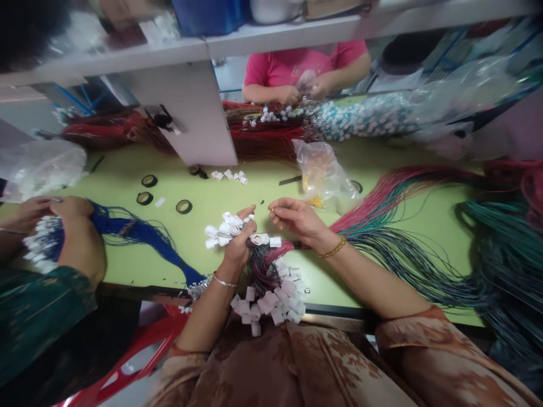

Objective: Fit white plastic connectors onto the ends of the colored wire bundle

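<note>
My left hand (238,244) is closed around wires that end in white plastic connectors (229,226). One white connector (262,239) sticks out by its thumb. To the right, my right hand (299,219) pinches a tiny yellow piece (272,209) between thumb and fingertips, a short way from the left hand. More white connectors (275,302) of the same bundle hang over the table's front edge below my hands. From there the pink, green and black wires (365,209) run off across the table to the right.
A clear bag with yellow pieces (322,172) lies beyond my hands. Black tape rolls (184,206) and loose white connectors (229,176) are on the green table (203,192). At left, a co-worker's hands (55,212) hold blue wires (139,229). Another person (305,70) works across the table.
</note>
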Demonstrator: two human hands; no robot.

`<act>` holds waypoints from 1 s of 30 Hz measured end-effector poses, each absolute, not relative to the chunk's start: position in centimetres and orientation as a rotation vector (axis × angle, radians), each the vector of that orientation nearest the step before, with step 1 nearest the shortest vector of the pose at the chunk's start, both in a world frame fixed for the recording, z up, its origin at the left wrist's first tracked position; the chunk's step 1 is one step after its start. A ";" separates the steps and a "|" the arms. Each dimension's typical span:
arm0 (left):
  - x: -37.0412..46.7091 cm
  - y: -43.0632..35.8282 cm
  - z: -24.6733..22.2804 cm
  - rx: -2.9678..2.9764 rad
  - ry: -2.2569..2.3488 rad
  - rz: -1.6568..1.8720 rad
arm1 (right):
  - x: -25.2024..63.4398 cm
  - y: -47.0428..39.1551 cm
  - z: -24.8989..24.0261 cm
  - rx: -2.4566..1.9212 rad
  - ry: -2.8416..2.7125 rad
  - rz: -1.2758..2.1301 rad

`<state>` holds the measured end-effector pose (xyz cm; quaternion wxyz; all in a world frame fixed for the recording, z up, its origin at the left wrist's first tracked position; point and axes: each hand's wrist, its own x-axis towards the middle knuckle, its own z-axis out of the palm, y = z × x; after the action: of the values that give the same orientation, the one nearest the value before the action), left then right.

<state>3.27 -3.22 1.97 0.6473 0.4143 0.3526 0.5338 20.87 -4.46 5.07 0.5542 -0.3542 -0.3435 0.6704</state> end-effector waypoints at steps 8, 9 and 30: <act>3.7 -3.2 1.7 0.797 0.854 1.228 | 20.2 -4.0 3.9 -0.757 -0.722 1.686; 3.7 -3.1 1.7 0.779 0.851 1.230 | 20.2 -4.0 3.8 -0.755 -0.728 1.689; 4.0 -3.0 2.7 0.765 0.869 1.288 | 18.7 -5.1 4.8 -1.083 -1.576 0.574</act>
<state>3.96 -3.02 2.69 0.6481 0.3365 0.3821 0.5663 18.70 -5.14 4.85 0.5416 -0.4558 -0.6636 0.2417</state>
